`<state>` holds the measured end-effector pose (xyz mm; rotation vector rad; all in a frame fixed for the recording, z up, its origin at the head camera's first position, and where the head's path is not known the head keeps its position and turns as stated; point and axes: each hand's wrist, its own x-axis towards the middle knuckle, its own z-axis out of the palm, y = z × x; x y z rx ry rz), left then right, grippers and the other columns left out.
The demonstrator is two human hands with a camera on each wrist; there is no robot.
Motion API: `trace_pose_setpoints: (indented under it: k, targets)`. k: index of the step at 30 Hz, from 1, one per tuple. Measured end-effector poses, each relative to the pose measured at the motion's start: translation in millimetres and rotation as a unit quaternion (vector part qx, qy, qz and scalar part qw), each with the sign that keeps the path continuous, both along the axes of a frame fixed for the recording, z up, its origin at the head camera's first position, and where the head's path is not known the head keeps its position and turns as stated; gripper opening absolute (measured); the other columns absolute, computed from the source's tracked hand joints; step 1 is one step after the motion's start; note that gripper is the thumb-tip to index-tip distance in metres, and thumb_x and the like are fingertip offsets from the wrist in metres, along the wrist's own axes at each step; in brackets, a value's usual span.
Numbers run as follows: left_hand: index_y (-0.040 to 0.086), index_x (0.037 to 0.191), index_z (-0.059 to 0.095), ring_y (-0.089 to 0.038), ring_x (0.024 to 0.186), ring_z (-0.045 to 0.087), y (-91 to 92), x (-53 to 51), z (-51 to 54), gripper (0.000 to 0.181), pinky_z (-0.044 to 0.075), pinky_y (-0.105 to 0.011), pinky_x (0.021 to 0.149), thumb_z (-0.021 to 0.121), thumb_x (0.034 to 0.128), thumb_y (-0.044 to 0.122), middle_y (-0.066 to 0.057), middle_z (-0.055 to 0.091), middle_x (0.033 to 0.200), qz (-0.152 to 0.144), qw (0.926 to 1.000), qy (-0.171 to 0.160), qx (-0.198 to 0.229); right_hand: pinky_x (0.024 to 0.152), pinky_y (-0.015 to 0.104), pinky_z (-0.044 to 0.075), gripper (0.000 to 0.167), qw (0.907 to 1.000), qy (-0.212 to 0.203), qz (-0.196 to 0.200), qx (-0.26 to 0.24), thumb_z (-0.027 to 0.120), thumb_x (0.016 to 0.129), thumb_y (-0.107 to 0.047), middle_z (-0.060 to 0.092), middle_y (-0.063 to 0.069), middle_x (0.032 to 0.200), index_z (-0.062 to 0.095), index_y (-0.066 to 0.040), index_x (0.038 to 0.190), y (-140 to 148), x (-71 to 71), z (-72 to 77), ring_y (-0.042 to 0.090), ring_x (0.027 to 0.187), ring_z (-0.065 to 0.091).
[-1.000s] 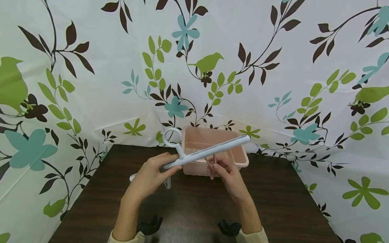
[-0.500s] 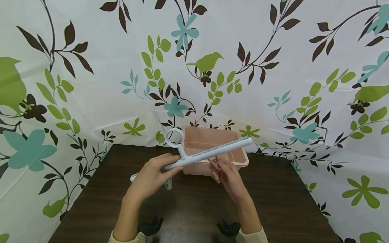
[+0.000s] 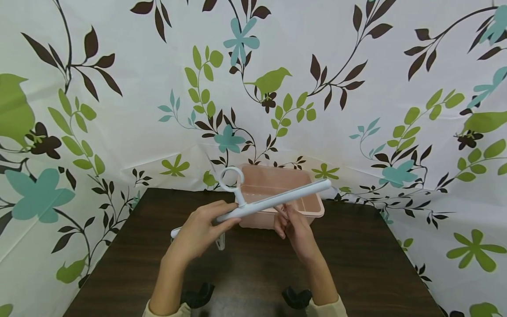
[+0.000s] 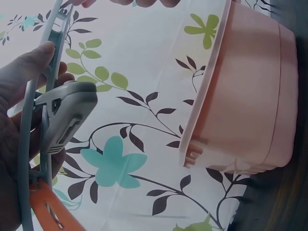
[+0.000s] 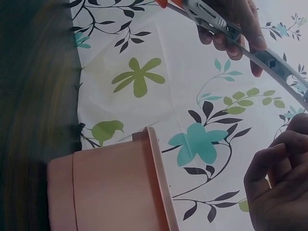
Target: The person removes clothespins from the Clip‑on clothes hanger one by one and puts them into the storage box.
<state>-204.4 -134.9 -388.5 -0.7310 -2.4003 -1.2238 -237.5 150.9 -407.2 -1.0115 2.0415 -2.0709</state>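
1. Head: left hand (image 3: 202, 224) grasps the pale blue, ring-topped hanger (image 3: 285, 198), slanting above the table (image 3: 356, 251), before the pink basket (image 3: 257, 221) at far edge; right hand (image 3: 297, 231) pinches a pinkish clip (image 3: 281, 211).
2. Left wrist: slotted bar carries grey clip (image 4: 72, 108), orange clip (image 4: 43, 197).
3. Right wrist: right fingers (image 5: 269, 159) are bent.

Screened-off corner, home or studio unclear | creased white sheeting (image 3: 150, 79) printed with green birds, teal flowers and dark leaves hangs behind and beside a dark wood-grain counter (image 3: 348, 255) | household goods: a pale-blue hanger (image 3: 277, 201), a pink plastic tub (image 3: 277, 176)
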Motion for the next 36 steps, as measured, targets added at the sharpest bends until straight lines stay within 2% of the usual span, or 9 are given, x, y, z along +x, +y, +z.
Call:
trace_pose_setpoints:
  k: [9, 13, 20, 36]
  targets:
    - [0.024, 0.133, 0.077, -0.006, 0.085, 0.061, -1.8, 0.7, -2.2, 0.034, 0.053, -0.027, 0.074, 0.08, 0.0993, 0.029, 0.016, 0.071, 0.104, 0.004, 0.9999, -0.009, 0.0, 0.06, 0.041, 0.035, 0.06, 0.9996, 0.01, 0.021, 0.014, 0.014, 0.121, -0.034, 0.034, 0.016, 0.064, 0.028, 0.007, 0.08, 1.2, -0.4, 0.5, 0.034, 0.055, 0.031]
    - [0.023, 0.134, 0.077, -0.006, 0.086, 0.061, -2.0, 1.1, -1.7, 0.035, 0.054, -0.027, 0.074, 0.08, 0.0992, 0.029, 0.016, 0.072, 0.105, 0.003, 0.9999, -0.012, -0.001, 0.057, 0.04, 0.033, 0.058, 0.9993, 0.007, 0.035, 0.009, 0.014, 0.121, -0.035, 0.032, 0.015, 0.063, 0.028, 0.003, 0.079, 1.8, -1.0, 0.4, 0.035, 0.054, 0.028]
    - [0.022, 0.134, 0.077, -0.006, 0.085, 0.061, -2.5, 1.2, -0.4, 0.037, 0.054, -0.026, 0.073, 0.081, 0.098, 0.028, 0.016, 0.072, 0.105, -0.001, 1.0, -0.009, 0.001, 0.053, 0.038, 0.029, 0.056, 0.9985, 0.006, 0.055, -0.005, 0.012, 0.12, -0.037, 0.029, 0.014, 0.063, 0.026, -0.002, 0.079, 1.8, -2.2, 1.0, 0.028, 0.052, 0.027]
    - [0.022, 0.134, 0.077, -0.006, 0.085, 0.061, -2.0, 0.7, -1.3, 0.037, 0.054, -0.026, 0.073, 0.081, 0.0975, 0.028, 0.015, 0.072, 0.106, -0.007, 0.9997, -0.02, 0.007, 0.05, 0.039, 0.026, 0.052, 0.9952, 0.017, 0.094, -0.019, 0.008, 0.12, -0.032, 0.028, 0.01, 0.06, 0.023, -0.003, 0.079, 5.1, -5.4, -1.0, 0.023, 0.049, 0.025]
